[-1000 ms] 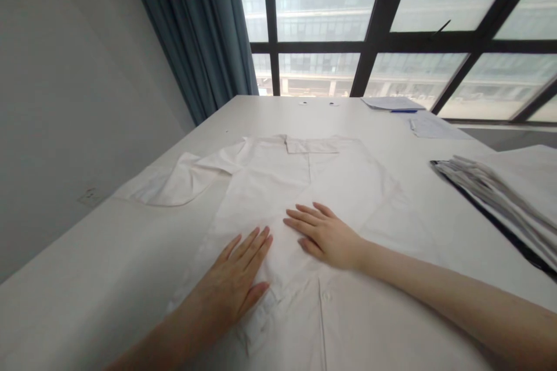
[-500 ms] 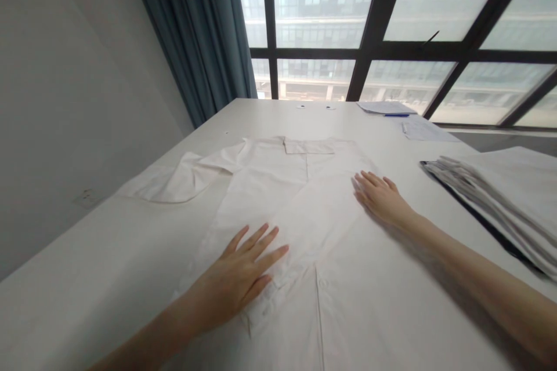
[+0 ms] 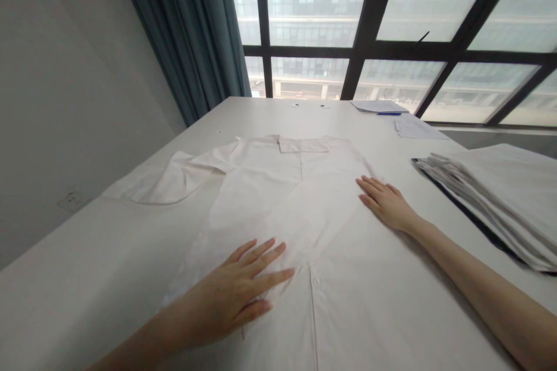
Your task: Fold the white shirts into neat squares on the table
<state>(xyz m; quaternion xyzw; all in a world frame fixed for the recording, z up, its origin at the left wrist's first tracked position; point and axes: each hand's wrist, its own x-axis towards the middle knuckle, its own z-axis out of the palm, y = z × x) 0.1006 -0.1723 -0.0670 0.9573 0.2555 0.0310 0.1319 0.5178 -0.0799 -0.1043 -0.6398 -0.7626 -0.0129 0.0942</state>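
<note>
A white buttoned garment [image 3: 278,203], like a shirt or lab coat, lies spread on the white table [image 3: 143,255]. Its collar [image 3: 303,145] is at the far end, and one sleeve [image 3: 183,177] stretches out to the left with some wrinkles. Down the lower middle runs the front opening, with a button [image 3: 317,282] beside it. My left hand [image 3: 243,284] rests flat on the garment's left side, fingers spread. Near the right edge of the cloth my right hand [image 3: 385,200] lies palm down, fingers stretched out. Neither hand grips the fabric. The right sleeve cannot be made out.
A stack of folded white cloth [image 3: 500,197] with a dark layer at its bottom sits at the right. Papers [image 3: 378,106] and a blue pen [image 3: 389,113] lie at the far right. A blue curtain [image 3: 191,35] and a window stand behind the table; a wall borders the left.
My left hand has slid slightly toward me over the cloth. My right hand has shifted a little outward and nearer. The whole view has moved slightly, with the scene drifting left.
</note>
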